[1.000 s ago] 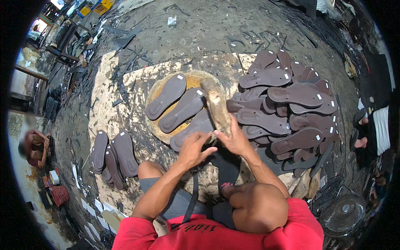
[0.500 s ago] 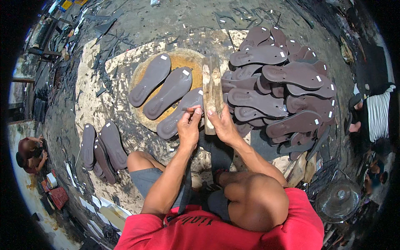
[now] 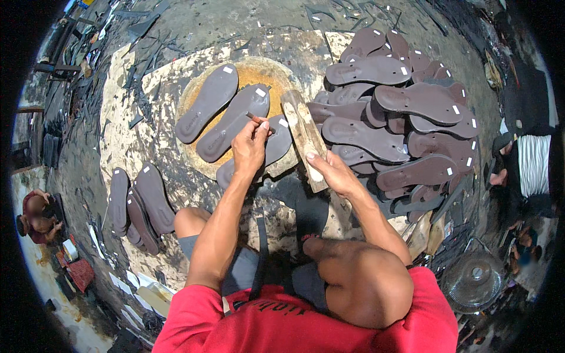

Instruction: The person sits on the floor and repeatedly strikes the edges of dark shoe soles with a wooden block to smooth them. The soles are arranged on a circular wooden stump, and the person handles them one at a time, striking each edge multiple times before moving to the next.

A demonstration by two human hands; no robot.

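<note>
My left hand is closed in a pinch on a short brown stick-like tool, over the front sandal sole. Partly covered by that hand, this sole lies on a round tan board. Two more dark brown soles, a middle one and a left one, lie beside it, each with a small white label. My right hand grips the near end of a worn wooden bar, which slants over the right edge of the board. Whether the tool's tip touches the sole I cannot tell.
A large heap of brown soles rises to the right. Several more soles stand at the left. Past the heap are a fan and white cloth. Dark scraps litter the floor; other people sit at both far sides.
My left hand has moved up and left with the tool, away from the bar. The bar has tilted, its far end leaning left, and my right hand has shifted slightly right.
</note>
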